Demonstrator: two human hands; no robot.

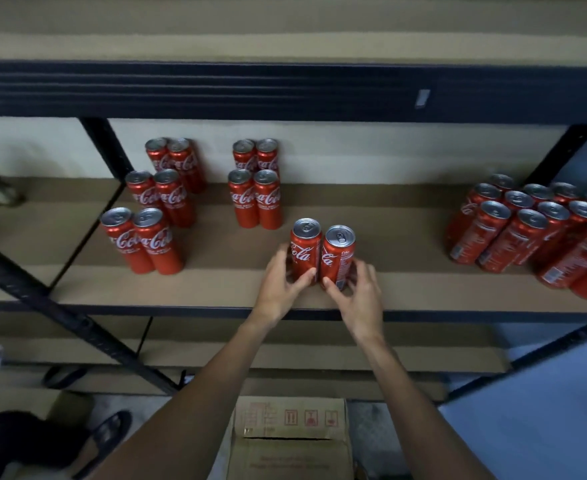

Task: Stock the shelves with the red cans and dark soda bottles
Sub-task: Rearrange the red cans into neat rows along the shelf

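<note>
- Shelf (pixel 215 285): red cans (pixel 255 202) upright in paired rows left and centre, crowded cluster (pixel 527 233) at right.
- Cardboard box (pixel 290 441) below; contents not visible.
- Left hand (pixel 278 289) grips left can (pixel 305 251), right hand (pixel 357 296) grips right can (pixel 337 258); the pair is touching, upright near the front edge.

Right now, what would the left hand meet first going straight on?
The left hand grips the left can of the front pair; past it the shelf looks free to the back wall, probably.

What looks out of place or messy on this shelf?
Nothing spilled or dented. Only the can cluster on the right looks odd: bunched, logos turned away, unlike the neat logo-forward pairs on the left.
</note>
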